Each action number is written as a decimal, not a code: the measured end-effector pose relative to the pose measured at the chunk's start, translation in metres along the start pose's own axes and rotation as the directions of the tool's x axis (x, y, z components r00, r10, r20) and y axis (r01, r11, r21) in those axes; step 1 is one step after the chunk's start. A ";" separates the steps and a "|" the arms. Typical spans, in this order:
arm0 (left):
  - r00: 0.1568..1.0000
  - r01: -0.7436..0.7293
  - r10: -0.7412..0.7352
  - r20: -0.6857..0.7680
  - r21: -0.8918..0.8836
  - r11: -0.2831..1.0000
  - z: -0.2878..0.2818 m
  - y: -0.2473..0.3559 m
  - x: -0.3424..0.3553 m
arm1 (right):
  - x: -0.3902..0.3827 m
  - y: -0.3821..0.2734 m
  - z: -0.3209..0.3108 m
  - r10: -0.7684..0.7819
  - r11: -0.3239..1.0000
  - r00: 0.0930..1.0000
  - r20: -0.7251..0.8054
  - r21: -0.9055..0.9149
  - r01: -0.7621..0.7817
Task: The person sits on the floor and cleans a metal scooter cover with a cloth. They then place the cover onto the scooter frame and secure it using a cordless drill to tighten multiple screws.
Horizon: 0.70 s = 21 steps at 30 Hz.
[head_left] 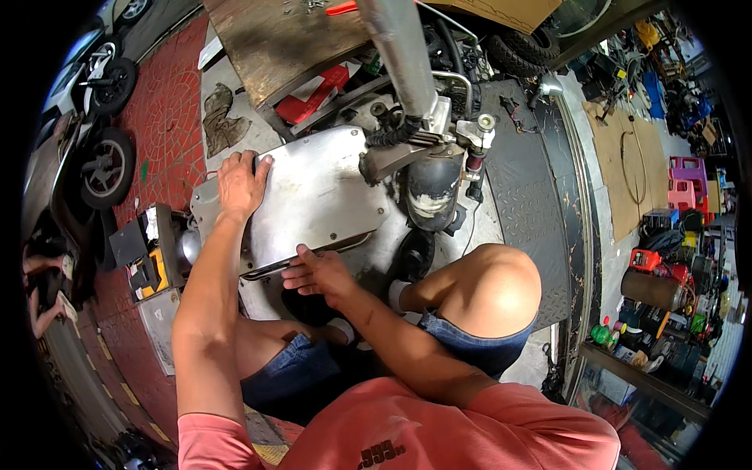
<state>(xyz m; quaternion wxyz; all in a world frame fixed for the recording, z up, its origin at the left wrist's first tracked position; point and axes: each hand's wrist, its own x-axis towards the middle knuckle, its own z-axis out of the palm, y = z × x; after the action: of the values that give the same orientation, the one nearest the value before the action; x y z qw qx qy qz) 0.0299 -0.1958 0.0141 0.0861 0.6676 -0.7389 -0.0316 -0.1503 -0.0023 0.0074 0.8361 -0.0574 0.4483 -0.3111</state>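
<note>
A silver metal plate [317, 192] with screws along its rim covers the low deck of a partly stripped scooter in front of me. My left hand [241, 186] lies on its left edge, fingers stretched forward and thumb apart on the metal. At the near edge, my right hand [321, 277] is turned sideways. Its thumb is by the rim and its other fingers extend just below; whether they touch the underside is hidden. Beyond the plate rises a thick grey steering tube [399, 59]. A scuffed dark motor-like cylinder [433, 192] stands right of the plate.
A wooden board [286, 47] and a red plastic part [313, 94] are at the far side. A crumpled cloth [224, 117] lies left. An open toolbox [160, 251] stands by my left forearm. A dark ramp [525, 196] borders the right, near a tool-filled shop floor.
</note>
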 end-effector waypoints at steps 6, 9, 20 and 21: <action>1.000 0.008 -0.008 0.016 -0.003 1.000 -0.003 0.002 0.001 | -0.003 -0.005 0.000 -0.008 1.000 1.000 0.000 -0.022 0.008; 1.000 0.012 -0.012 0.007 -0.018 1.000 -0.003 -0.001 0.000 | -0.002 -0.003 0.001 -0.017 1.000 1.000 0.015 -0.022 0.017; 0.994 0.107 -0.111 0.004 -0.284 0.953 -0.009 -0.001 0.001 | -0.005 -0.008 0.002 -0.011 0.999 1.000 -0.018 -0.048 0.011; 0.992 0.115 -0.128 -0.008 -0.392 0.913 -0.004 -0.008 0.001 | -0.005 -0.007 0.002 -0.013 0.999 1.000 -0.019 -0.048 0.012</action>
<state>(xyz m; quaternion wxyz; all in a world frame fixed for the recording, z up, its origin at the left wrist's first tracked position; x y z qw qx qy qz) 0.0378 -0.1976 0.0167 0.2278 0.6820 -0.6732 -0.1724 -0.1539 -0.0053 0.0142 0.8281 -0.0773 0.4632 -0.3062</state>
